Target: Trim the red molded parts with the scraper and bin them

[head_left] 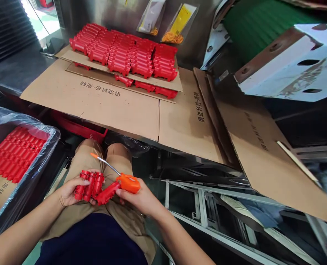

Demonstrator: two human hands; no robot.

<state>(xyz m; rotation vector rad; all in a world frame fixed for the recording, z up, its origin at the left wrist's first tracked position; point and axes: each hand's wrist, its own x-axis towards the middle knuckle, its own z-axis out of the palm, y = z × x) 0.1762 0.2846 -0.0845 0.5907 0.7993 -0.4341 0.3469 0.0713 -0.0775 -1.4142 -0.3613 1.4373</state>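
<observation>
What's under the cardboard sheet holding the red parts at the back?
Under the top cardboard sheet, another row of red parts pokes out at its front edge, resting on a lower cardboard sheet. How far back that lower row runs is covered by the stacked red parts above.

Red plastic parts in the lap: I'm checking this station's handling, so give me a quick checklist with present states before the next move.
1. Left hand grips the row of red ribbed plastic parts: ok.
2. Right hand holds the orange-handled tool: ok.
3. Single red plastic part secured in the right hand: cannot tell.
4. Tool's thin metal nozzle points away from the fingers: ok.
5. Stacked red parts on the brown cardboard sheets sit in neat rows: ok.
6. Plastic-lined box of red parts on the left, open: ok.
</observation>
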